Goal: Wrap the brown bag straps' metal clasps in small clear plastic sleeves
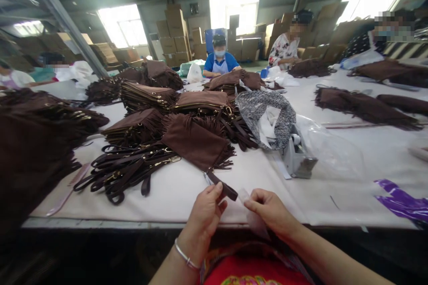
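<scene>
My left hand (206, 210) pinches the dark brown wrist strap (226, 187) near the table's front edge. That strap runs up to a brown fringed pouch (195, 140) lying flat on the table, with a small white tag where they meet. Close by on the right, my right hand (272, 211) is closed on a thin whitish translucent strip (257, 222), whose upper end comes near the strap's loop. Left of the pouch lies a heap of loose brown straps (130, 171) with gold-coloured clasps.
Stacked brown pouches (147, 95) fill the table behind. A tape dispenser (297, 158) stands right of centre beside a grey speckled cloth (250, 107). A pink comb (68, 189) lies left, purple plastic (403, 200) right. Several people work around the table; one person (219, 60) sits opposite.
</scene>
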`<act>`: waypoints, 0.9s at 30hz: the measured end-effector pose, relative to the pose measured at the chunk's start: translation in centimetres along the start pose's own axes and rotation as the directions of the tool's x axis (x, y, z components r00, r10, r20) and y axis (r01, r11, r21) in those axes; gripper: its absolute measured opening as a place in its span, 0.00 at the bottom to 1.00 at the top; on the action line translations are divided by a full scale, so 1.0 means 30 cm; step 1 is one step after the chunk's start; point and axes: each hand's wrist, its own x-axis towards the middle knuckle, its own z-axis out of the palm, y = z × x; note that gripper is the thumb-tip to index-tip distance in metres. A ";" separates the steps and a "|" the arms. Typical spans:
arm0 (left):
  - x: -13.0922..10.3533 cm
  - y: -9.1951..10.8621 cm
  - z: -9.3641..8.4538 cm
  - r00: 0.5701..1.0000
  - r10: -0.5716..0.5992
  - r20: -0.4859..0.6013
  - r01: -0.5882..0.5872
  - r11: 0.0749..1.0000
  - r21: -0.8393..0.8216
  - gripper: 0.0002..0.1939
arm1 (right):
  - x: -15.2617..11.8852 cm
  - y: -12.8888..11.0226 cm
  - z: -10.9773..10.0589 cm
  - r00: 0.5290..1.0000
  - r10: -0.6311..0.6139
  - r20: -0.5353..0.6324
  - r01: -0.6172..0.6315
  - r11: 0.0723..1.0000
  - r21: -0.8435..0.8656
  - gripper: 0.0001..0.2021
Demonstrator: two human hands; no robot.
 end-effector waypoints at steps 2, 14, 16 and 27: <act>0.009 0.034 0.000 0.999 0.045 -0.022 -0.046 0.999 -0.026 0.14 | -0.013 0.008 -0.004 1.000 0.003 0.021 -0.003 1.000 -0.012 0.17; -0.003 0.006 0.004 0.992 0.125 0.002 -0.123 0.974 0.190 0.15 | -0.023 0.037 0.003 0.997 0.029 0.067 -0.028 1.000 -0.011 0.18; -0.006 0.009 0.002 0.990 0.141 0.011 -0.140 0.968 0.207 0.15 | -0.024 0.037 0.007 0.997 0.045 0.068 -0.045 0.999 0.007 0.18; 0.012 -0.014 -0.006 0.976 0.217 0.030 -0.217 0.943 0.254 0.14 | -0.030 0.032 0.008 0.994 0.042 0.098 -0.042 0.999 0.002 0.19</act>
